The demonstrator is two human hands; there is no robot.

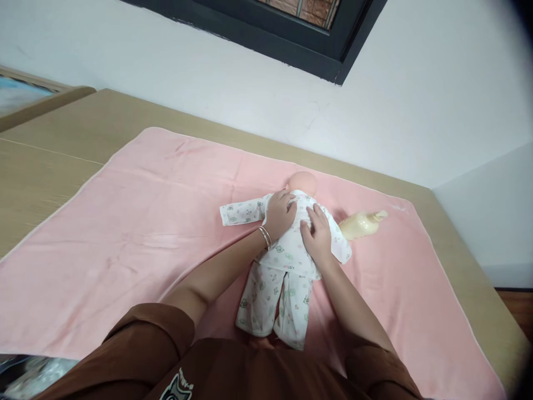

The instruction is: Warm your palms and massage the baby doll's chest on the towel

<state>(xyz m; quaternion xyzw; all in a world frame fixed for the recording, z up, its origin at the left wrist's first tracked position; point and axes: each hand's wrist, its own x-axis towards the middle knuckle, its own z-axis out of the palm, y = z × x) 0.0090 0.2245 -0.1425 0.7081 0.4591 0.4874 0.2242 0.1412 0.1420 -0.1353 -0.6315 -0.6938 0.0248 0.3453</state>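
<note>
A baby doll (287, 250) in white printed pyjamas lies stretched out on a pink blanket (175, 183). Its bald head (302, 183) points toward the wall and no face shows, so it appears to lie on its front. My left hand (281, 215) rests on the left side of its upper body, fingers slightly curved. Against the right side of the torso lies my right hand (318, 234), fingers apart. Neither hand grips anything. One sleeve (244, 211) extends out to the left. Beside the other sleeve, a pale yellow bottle (363, 224) lies on its side.
The blanket covers most of a wooden table (83, 119), which stands against a white wall (233, 105). A dark window frame (308, 44) is set above. At the far left is a wooden-edged tray or bed (50, 103); clear plastic (41, 378) shows at bottom left.
</note>
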